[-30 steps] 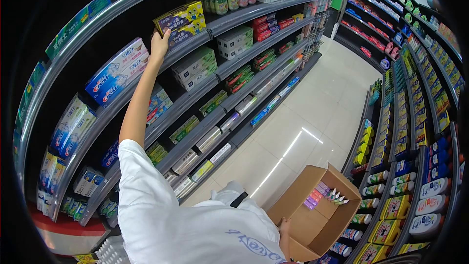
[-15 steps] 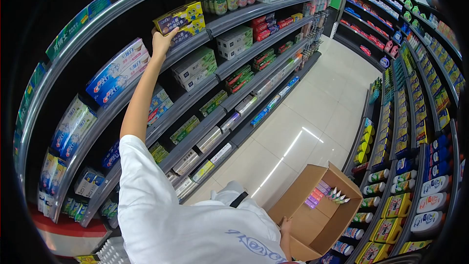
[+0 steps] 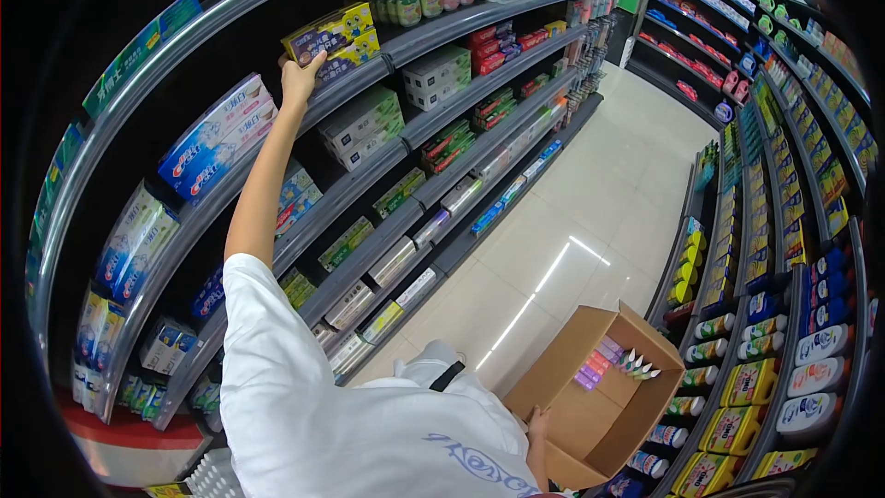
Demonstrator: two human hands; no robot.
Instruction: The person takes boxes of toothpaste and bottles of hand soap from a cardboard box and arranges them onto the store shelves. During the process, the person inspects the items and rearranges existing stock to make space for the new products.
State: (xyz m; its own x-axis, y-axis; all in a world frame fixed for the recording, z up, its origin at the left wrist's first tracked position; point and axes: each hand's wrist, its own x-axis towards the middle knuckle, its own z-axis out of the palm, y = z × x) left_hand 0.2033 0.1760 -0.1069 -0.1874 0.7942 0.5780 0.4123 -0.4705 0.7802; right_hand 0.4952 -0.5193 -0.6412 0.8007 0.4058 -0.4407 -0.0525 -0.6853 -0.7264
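My left hand (image 3: 300, 80) reaches up to an upper shelf, thumb on the front and fingers around the left end of a yellow and purple toothpaste box (image 3: 318, 34). This box lies on top of a similar one (image 3: 355, 57), stacked on the shelf. To the right of the hand stand pump bottles (image 3: 430, 2) in green and pink. Low down, my right hand (image 3: 538, 424) grips the near left edge of an open cardboard box (image 3: 599, 443). Inside the cardboard box are several small pink and purple packs (image 3: 597, 367) and several slim tubes or bottles (image 3: 636, 366).
Shelves (image 3: 433, 129) of toothpaste boxes run along the left, with blue Crest boxes (image 3: 217, 138) near my forearm. Across the tiled aisle floor (image 3: 590, 203), another shelf holds yellow detergent packs (image 3: 733, 429) and white bottles (image 3: 809, 413). More shelving (image 3: 687, 46) stands at the far end.
The view has shifted slightly. My left hand stays at the yellow and purple toothpaste box, and my right hand keeps its hold on the cardboard box.
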